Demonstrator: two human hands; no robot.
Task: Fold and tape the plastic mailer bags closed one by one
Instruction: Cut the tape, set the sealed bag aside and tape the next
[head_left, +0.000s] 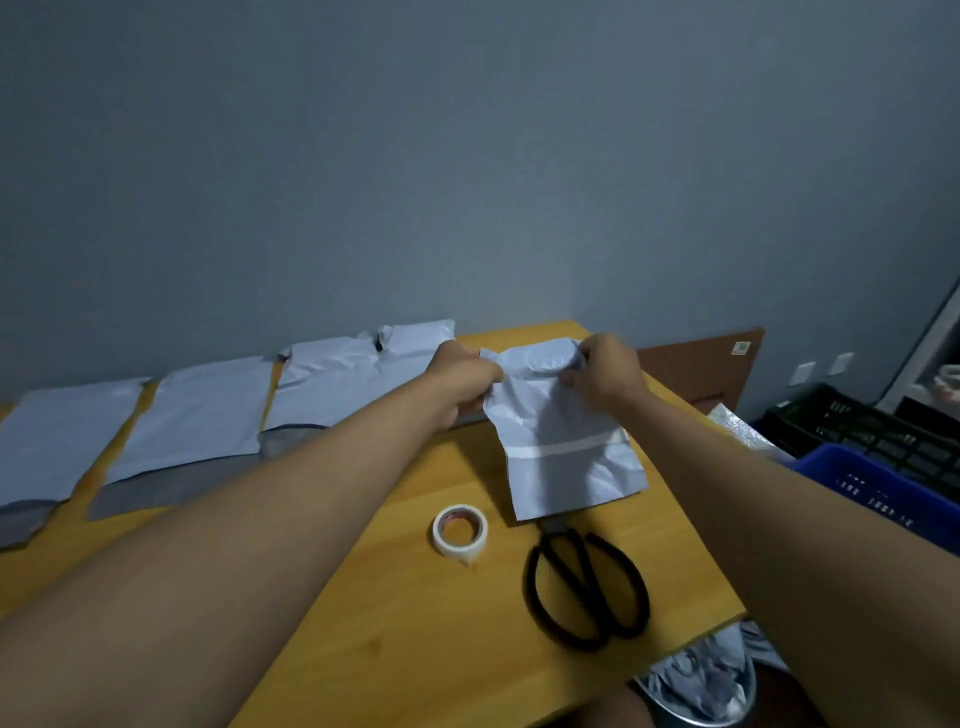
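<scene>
Both hands' fingers are curled tight: the left hand (464, 378) and right hand (602, 370) pinch the white mailer bag's (563, 441) top corners, holding it above the worktop (426, 623).

Five white mailer bags show: one held up (563, 447) and four flat along the desk's far edge (57, 441) (202, 415) (332, 384) (415, 335). One tape roll (460, 532) and one pair of black scissors (587, 587) lie near the right edge. Beyond that edge stand one blue crate (878, 493) and one black crate (852, 421).

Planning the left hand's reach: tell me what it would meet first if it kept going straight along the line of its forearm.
The left hand already grips the held mailer bag. Beyond that, probably the far table edge, then the wall; depth is unclear.
</scene>
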